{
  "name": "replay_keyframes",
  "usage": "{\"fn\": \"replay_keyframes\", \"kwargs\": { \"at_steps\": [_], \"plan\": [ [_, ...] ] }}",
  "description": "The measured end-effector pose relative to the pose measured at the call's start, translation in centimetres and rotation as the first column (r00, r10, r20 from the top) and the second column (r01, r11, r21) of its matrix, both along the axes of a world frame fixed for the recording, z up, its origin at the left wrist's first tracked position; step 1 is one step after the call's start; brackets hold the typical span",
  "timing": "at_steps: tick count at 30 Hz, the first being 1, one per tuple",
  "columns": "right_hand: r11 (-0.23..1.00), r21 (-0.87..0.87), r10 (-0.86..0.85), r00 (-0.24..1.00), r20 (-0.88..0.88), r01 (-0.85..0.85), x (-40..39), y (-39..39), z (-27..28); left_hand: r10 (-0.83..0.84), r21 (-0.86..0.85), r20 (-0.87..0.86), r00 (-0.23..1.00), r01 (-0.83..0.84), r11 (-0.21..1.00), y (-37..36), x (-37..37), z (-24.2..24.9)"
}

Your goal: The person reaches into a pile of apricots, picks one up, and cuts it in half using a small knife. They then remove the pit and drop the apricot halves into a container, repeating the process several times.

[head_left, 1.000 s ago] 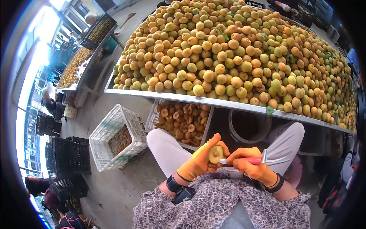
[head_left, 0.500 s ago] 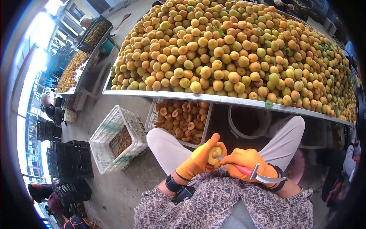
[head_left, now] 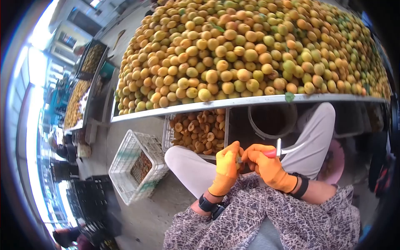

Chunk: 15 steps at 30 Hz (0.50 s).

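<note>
Both my hands wear orange gloves and meet above my lap. My left hand (head_left: 227, 168) is closed around an apricot (head_left: 238, 160), which is mostly hidden behind the fingers. My right hand (head_left: 266, 166) grips a knife (head_left: 270, 153) by its red handle. The knife's curved metal blade (head_left: 294, 148) points away to the right, and a short metal crosspiece stands at the handle's end. The right fingertips are close against the left hand at the fruit; whether they touch it is hidden.
A metal-edged table (head_left: 200, 105) heaped with whole apricots (head_left: 233, 54) spans the front. Below it stand a crate of halved apricots (head_left: 200, 131) and a round bucket (head_left: 273, 121). A white crate (head_left: 137, 166) holds brownish pits; a pink basin (head_left: 333, 162) is at right. Black crates (head_left: 93, 204) stack left.
The view has shifted. My hands have turned, so the cut apricot face and pit seen earlier are now hidden. The knife blade has swung upward and stays in my right hand.
</note>
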State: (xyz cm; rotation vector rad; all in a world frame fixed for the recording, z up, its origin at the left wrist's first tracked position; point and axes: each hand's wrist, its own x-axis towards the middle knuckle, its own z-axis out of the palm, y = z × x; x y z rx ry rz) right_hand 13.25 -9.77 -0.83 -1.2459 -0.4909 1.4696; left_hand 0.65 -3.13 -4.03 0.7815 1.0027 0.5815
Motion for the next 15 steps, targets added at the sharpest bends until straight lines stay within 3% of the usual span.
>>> {"fn": "replay_keyframes", "kwargs": {
  "at_steps": [2, 7, 9, 11, 12, 13, 14, 15],
  "plan": [
    [0.997, -0.034, -0.066, 0.997, -0.049, 0.064, -0.2, 0.3, -0.7, 0.176, 0.213, -0.082, 0.981, -0.155, 0.965, -0.3, 0.9, -1.3],
    [0.989, -0.130, -0.097, 0.980, -0.175, 0.075, 0.3, 0.7, -1.3, 0.146, 0.127, -0.137, 0.980, -0.128, 0.984, 0.0, 1.0, -1.7],
    [0.983, -0.171, -0.131, 0.925, -0.356, 0.073, 0.4, 0.8, -1.8, 0.348, 0.409, -0.090, 0.933, -0.284, 0.867, -0.2, 1.4, -3.5],
    [0.983, -0.154, -0.152, 0.904, -0.399, 0.097, 0.4, 0.9, -1.7, 0.355, 0.423, -0.073, 0.932, -0.293, 0.858, -0.3, 1.7, -3.3],
    [0.981, -0.169, -0.152, 0.931, -0.332, 0.100, 0.4, 0.9, -1.2, 0.365, 0.434, -0.054, 0.929, -0.307, 0.847, -0.3, 2.0, -2.9],
    [0.977, -0.185, -0.150, 0.954, -0.261, 0.103, 0.5, 1.0, -0.9, 0.361, 0.435, -0.049, 0.931, -0.305, 0.847, 0.0, 1.8, -2.7],
    [0.978, -0.184, -0.147, 0.955, -0.256, 0.101, 0.9, 0.9, -1.1, 0.191, 0.299, -0.054, 0.980, -0.167, 0.940, 0.3, 1.1, -2.3],
    [0.998, -0.067, -0.012, 0.993, -0.114, 0.004, 1.3, 0.5, -1.5, 0.026, 0.159, -0.035, 0.999, -0.020, 0.987, 0.4, 0.4, -1.9]
  ]
}}
